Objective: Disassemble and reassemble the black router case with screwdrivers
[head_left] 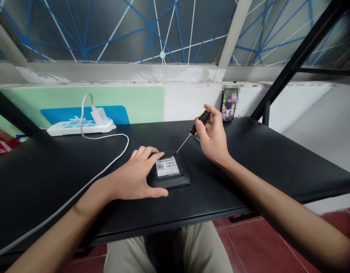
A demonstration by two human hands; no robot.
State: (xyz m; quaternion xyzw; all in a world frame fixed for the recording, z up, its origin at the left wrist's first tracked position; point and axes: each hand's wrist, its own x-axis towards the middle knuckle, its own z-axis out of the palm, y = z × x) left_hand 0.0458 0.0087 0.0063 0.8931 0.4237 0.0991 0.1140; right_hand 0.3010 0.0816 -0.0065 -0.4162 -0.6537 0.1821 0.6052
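A flat black electronic device with rounded corners lies on the table, its white printed label facing up. My left hand grips it from the left, fingers over the far edge and thumb along the near edge. In my right hand is a screwdriver with a black and yellow handle, held at a slant. Its thin metal shaft points down to the left, and the tip meets the device's far right corner. Whether a screw sits under the tip is too small to tell.
On the black table, a white power strip with a plugged-in charger stands at the back left. A white cable runs forward from it. A phone leans on the wall. A red package lies far left.
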